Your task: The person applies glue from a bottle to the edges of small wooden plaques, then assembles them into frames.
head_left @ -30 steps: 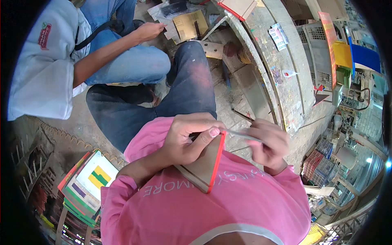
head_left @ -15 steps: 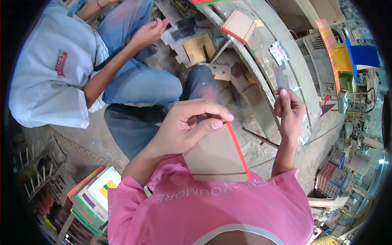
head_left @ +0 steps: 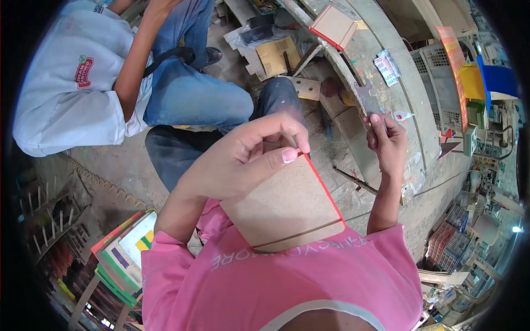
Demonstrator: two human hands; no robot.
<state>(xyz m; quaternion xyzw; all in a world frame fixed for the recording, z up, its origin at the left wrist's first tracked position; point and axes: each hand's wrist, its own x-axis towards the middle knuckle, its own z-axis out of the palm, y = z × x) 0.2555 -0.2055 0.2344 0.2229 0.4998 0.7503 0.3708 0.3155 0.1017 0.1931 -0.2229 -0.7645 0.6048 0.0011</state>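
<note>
My left hand (head_left: 248,154) grips a brown board (head_left: 292,204) with a red edge, thumb and fingers closed on its upper corner. The board hangs in front of my pink shirt, and a dark groove runs along its lower side. Out to the right, my right hand (head_left: 386,140) pinches a thin grey scraper-like blade (head_left: 369,99) over the bench edge. A similar red-edged board (head_left: 334,26) lies farther up on the worn bench (head_left: 417,94). Near my right hand is a small white glue bottle (head_left: 403,116).
A co-worker (head_left: 72,83) in a white shirt and jeans sits at the left. A printed packet (head_left: 387,68) lies on the bench. Coloured boards (head_left: 124,259) are stacked at lower left. Grey crates (head_left: 441,83) stand beyond the bench.
The held board and my left hand have moved slightly left and up, and the board's face shows wider. My right hand has shifted slightly left. The co-worker's forearm has risen.
</note>
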